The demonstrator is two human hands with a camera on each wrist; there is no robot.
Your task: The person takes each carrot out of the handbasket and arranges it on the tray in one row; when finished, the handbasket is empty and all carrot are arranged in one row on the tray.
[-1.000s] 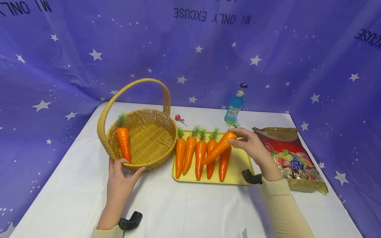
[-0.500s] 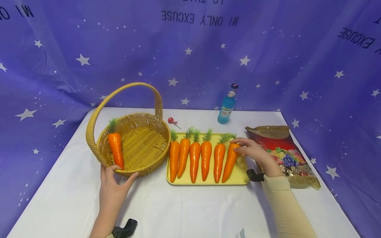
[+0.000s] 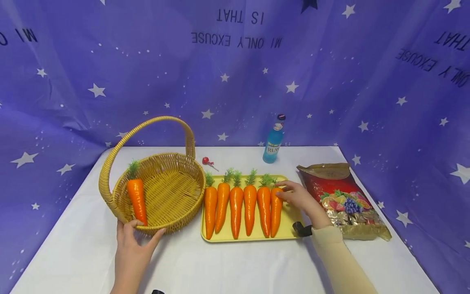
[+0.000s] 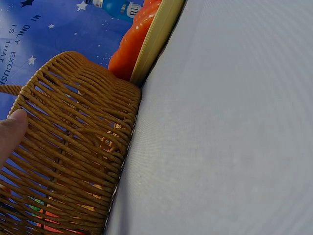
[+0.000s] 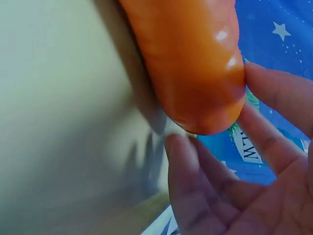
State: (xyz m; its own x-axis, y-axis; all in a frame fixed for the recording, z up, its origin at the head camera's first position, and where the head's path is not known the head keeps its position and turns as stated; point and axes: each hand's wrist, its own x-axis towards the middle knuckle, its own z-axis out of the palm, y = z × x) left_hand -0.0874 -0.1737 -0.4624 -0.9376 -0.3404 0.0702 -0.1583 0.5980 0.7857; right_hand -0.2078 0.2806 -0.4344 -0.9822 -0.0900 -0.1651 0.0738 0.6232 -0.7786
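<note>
A wicker basket (image 3: 167, 196) with a tall handle stands at the left, one orange carrot (image 3: 137, 200) with a green top leaning inside it. My left hand (image 3: 133, 253) holds its near rim; the left wrist view shows the fingertips at the woven wall (image 4: 73, 137). Several carrots (image 3: 236, 212) lie side by side on a yellow tray (image 3: 293, 232), green tops pointing away. My right hand (image 3: 299, 200) has thumb and fingers around the thick end of the rightmost carrot (image 3: 276, 216). Up close in the right wrist view, the thumb touches that carrot (image 5: 190, 73).
Behind the tray stands a blue bottle (image 3: 273, 143). A red lollipop (image 3: 206, 161) lies behind the basket and tray. To the right is a red and gold bag (image 3: 341, 200) printed with fruit. A purple star-patterned cloth (image 3: 235, 94) rises behind the white table (image 3: 220, 269).
My right hand has laid its carrot down on the tray's right side, then shifted it left and straightened it against its neighbour. The left hand stays on the basket. The head view has shifted.
</note>
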